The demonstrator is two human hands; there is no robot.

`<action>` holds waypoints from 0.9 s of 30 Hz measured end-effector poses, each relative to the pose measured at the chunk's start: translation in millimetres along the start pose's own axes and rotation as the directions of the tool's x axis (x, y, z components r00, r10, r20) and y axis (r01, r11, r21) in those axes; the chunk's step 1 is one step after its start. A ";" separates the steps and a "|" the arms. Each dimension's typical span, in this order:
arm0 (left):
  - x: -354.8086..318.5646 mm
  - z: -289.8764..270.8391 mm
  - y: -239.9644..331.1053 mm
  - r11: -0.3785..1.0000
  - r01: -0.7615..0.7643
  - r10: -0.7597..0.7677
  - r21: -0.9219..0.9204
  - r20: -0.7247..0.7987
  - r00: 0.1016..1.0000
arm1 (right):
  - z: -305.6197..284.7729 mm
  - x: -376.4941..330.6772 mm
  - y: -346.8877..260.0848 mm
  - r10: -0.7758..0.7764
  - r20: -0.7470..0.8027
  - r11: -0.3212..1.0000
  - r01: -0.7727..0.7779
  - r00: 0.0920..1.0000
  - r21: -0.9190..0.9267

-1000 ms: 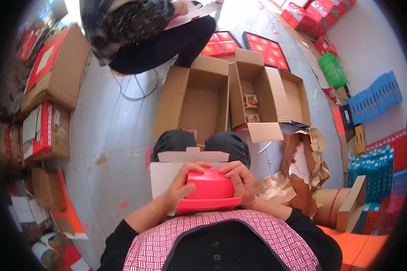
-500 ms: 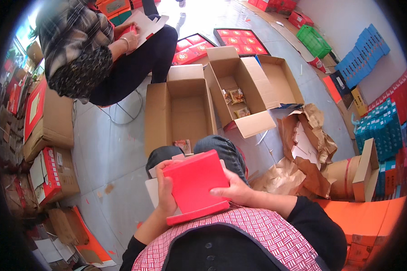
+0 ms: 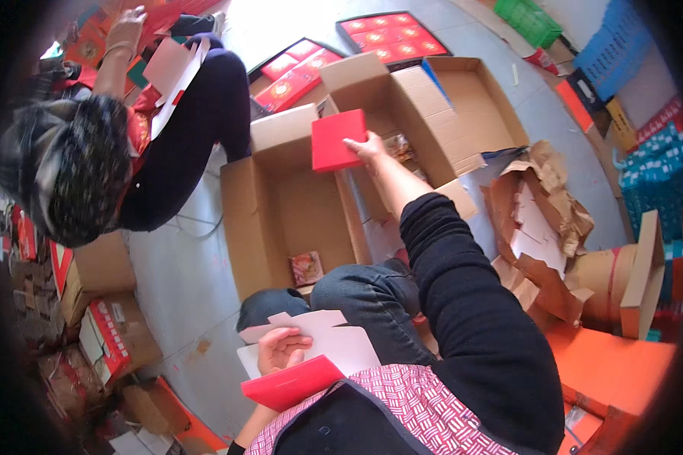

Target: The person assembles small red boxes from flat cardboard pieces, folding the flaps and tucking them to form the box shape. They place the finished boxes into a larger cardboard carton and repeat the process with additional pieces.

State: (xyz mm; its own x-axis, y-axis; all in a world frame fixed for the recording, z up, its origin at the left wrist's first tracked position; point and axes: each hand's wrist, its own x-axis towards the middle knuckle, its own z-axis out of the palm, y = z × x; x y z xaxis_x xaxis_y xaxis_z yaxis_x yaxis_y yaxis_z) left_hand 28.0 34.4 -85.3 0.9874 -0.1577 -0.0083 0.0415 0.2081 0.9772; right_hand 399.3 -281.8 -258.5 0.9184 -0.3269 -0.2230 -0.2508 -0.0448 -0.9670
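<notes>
Out in front, my right hand [image 3: 367, 149] grips a flat, square red box [image 3: 335, 141] by its right side, with the thumb on top. The box is held above the edge between two brown cartons. On my lap lies an unfolded carton blank [image 3: 349, 337], white inside, with a red panel [image 3: 294, 383] raised at its near side. My left hand [image 3: 282, 349] rests over the white inside, behind that panel. Its fingers are loosely curled and apart, with nothing seen in them. The panel hides part of the wrist.
The open carton [image 3: 303, 205] before my knees holds a small patterned packet [image 3: 306, 268]. Wrapped items lie in another open carton [image 3: 413, 106]. Red boxes fill black trays [image 3: 393, 39] beyond. A co-worker [image 3: 68, 152] sits front left. Crumpled brown paper [image 3: 539, 220] lies right.
My right hand has carried the red box forward from my lap to above the cartons. My left hand has let go of it and stays at the blank. The co-worker's arm has reached away.
</notes>
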 end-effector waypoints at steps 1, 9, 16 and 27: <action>-1.0 -3.0 -0.7 1.000 0.027 -0.027 0.010 -0.020 0.999 | 8.6 2.7 5.4 -0.045 -0.015 0.983 0.042 0.999 -0.176; 1.3 1.3 9.5 0.975 -0.029 0.023 0.218 0.026 0.999 | -61.9 -17.9 1.5 0.004 -0.171 0.856 -0.091 0.985 -0.509; -34.3 -29.5 91.2 0.948 0.081 -0.185 0.308 0.325 0.927 | -55.6 -281.5 -113.6 -0.323 0.563 0.899 0.432 0.761 -0.069; -122.9 -45.8 90.9 0.909 0.254 -0.183 -0.331 0.232 0.955 | -16.1 -455.5 -185.0 -0.287 0.935 0.902 0.388 0.209 0.190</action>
State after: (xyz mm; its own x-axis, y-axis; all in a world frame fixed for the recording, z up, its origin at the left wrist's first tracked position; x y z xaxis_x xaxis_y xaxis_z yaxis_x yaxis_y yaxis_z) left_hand -82.6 116.9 -5.1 0.9005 -0.4126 -0.1373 0.3391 0.4687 0.8157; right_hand 22.4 -139.8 24.0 0.5501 0.8270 0.1160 0.1887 0.0122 -0.9820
